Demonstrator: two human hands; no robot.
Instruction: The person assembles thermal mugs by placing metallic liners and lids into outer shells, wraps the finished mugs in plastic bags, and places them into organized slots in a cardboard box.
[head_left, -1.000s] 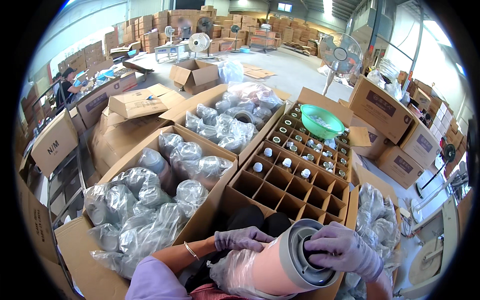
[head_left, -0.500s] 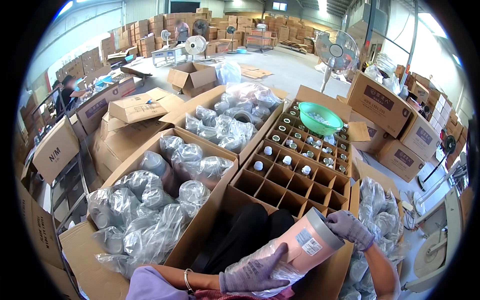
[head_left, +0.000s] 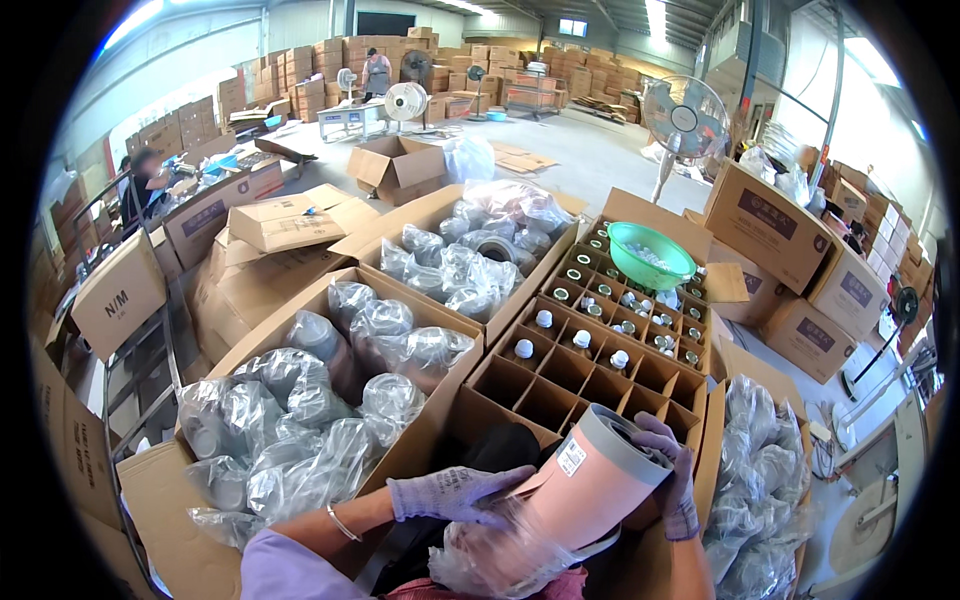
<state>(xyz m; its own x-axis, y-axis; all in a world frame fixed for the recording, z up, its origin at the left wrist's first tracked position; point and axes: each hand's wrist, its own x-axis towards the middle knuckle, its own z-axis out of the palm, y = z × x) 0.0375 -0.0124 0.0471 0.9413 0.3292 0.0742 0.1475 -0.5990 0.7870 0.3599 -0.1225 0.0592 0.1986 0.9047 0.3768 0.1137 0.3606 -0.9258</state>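
A pink cylindrical flask shell (head_left: 585, 487) with a grey rim and a small label lies tilted across my lap, its open end up and to the right. A clear plastic bag (head_left: 475, 553) is bunched round its lower part. My left hand (head_left: 458, 494), in a grey knit glove, lies along the shell's left side, its thumb and fingers on the bag. My right hand (head_left: 672, 475), gloved alike, grips the grey rim at the open end. The shell's inside is mostly hidden.
A divided carton (head_left: 560, 352) ahead holds several white-capped bottles and a green bowl (head_left: 650, 258) of small pieces. Cartons of bagged shells stand at left (head_left: 300, 420), beyond, and right (head_left: 755, 450). A stand fan (head_left: 685, 118) rises behind. Two people work far off at left.
The shell has turned, so its label now faces more to the left. My left hand has moved up along its side; my right hand has shifted down and around the rim.
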